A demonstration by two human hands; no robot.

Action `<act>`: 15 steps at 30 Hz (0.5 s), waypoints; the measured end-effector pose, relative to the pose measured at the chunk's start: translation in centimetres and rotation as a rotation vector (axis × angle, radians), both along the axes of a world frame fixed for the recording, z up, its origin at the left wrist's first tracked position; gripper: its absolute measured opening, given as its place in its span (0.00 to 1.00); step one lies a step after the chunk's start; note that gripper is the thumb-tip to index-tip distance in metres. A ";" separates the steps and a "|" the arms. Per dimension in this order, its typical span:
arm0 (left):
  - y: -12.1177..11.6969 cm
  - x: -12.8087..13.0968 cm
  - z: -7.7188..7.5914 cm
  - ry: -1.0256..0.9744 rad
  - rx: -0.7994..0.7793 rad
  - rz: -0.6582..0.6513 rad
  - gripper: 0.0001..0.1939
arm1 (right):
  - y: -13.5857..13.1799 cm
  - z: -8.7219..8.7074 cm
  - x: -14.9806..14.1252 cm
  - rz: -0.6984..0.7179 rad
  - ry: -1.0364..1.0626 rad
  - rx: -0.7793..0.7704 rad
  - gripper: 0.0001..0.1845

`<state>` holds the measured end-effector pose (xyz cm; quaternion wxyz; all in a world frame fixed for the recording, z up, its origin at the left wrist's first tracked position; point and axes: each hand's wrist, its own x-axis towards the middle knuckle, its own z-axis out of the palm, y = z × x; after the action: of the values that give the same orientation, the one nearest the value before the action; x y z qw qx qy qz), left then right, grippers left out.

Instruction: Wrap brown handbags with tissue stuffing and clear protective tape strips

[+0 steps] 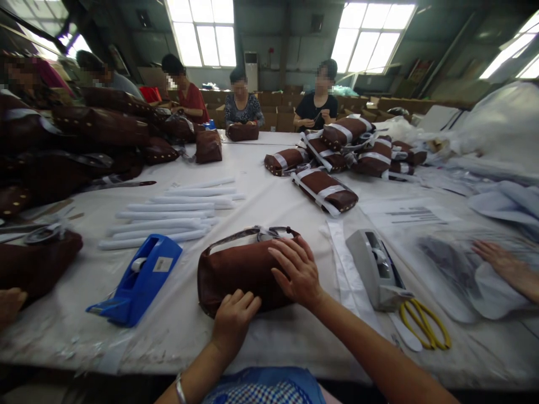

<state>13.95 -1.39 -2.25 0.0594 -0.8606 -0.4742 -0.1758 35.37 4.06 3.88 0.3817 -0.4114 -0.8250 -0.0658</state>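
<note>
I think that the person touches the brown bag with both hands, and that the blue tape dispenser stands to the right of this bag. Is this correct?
Not quite: the blue tape dispenser stands to the left of the brown bag, as the head view shows. The left hand and right hand do both touch the bag.

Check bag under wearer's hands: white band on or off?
Off where visible: brown bag shows a bare front; the right hand hides part.
</note>
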 end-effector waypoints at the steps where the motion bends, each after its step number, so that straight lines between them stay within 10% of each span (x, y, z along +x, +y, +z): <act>1: 0.0 0.1 -0.4 -0.011 -0.001 0.003 0.11 | 0.5 -1.2 -0.2 -0.039 -0.029 0.005 0.25; 6: -0.4 0.6 -0.9 -0.070 -0.021 0.048 0.11 | 1.6 -6.1 -0.4 -0.079 -0.124 -0.050 0.29; 12: 0.4 0.7 6.0 -0.223 -0.450 -0.077 0.10 | 2.1 -5.8 -0.4 -0.085 -0.156 -0.051 0.28; 15: 2.5 0.7 7.3 -0.244 -0.314 -0.023 0.13 | 2.2 -5.7 -0.4 -0.094 -0.155 -0.056 0.27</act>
<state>14.64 1.09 5.05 -0.1353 -0.8370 -0.4897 -0.2034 34.96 6.24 -1.80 0.3017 -0.4539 -0.8333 -0.0924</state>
